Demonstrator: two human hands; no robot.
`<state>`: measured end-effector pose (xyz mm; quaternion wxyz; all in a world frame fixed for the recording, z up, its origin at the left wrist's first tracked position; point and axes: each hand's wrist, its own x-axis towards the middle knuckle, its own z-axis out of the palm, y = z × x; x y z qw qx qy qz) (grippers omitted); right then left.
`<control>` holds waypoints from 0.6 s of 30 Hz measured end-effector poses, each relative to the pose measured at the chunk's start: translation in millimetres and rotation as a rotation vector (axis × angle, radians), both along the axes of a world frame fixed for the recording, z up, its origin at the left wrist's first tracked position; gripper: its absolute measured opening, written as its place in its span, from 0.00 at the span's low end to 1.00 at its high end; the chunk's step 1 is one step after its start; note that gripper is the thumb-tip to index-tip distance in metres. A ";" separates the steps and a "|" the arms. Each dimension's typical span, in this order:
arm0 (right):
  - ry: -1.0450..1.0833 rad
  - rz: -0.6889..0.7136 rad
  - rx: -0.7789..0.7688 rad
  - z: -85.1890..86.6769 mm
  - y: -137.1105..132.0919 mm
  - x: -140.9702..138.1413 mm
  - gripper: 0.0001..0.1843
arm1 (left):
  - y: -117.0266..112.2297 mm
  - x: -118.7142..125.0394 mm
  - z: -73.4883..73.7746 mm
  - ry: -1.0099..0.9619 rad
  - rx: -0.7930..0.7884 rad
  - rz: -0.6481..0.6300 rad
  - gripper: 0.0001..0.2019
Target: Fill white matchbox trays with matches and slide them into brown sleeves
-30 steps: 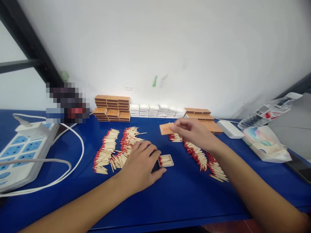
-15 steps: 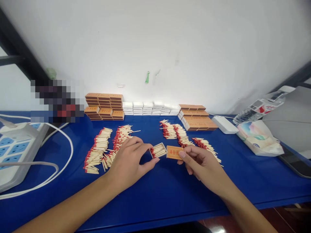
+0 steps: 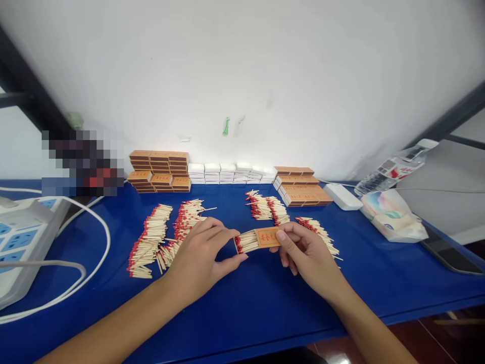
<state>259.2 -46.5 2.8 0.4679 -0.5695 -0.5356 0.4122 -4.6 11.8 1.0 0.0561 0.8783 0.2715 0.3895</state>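
Between thumb and fingers, my left hand grips a small matchbox tray full of red-tipped matches. My right hand pinches the orange matchbox sleeve, printed with red characters. The tray's right end sits inside the sleeve's left opening, while its left part with the match heads is exposed. Loose matches lie in piles on both sides: one pile and another by my left hand, and more matches and a further pile behind my right hand.
Orange matchboxes are stacked at the back left, white trays along the wall, and more orange boxes at the back right. A power strip with cables stands left. At right are a white adapter, tissue pack, bottle and phone.
The tray and sleeve were apart, end to end; now the tray's right end is inside the sleeve. My right hand has moved left with the sleeve. The view has shifted slightly.
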 end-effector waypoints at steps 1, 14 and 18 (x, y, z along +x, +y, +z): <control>-0.004 -0.001 0.014 -0.9 0.2 0.1 0.29 | 0.7 -0.3 -0.2 0.002 -0.008 -0.010 0.16; -0.050 -0.006 0.039 1.7 -10.2 -7.3 0.28 | 11.0 -6.4 5.7 0.031 -0.085 -0.194 0.20; -0.054 0.004 0.061 3.8 -11.5 -8.2 0.27 | 11.5 -6.4 8.1 0.045 -0.114 -0.233 0.21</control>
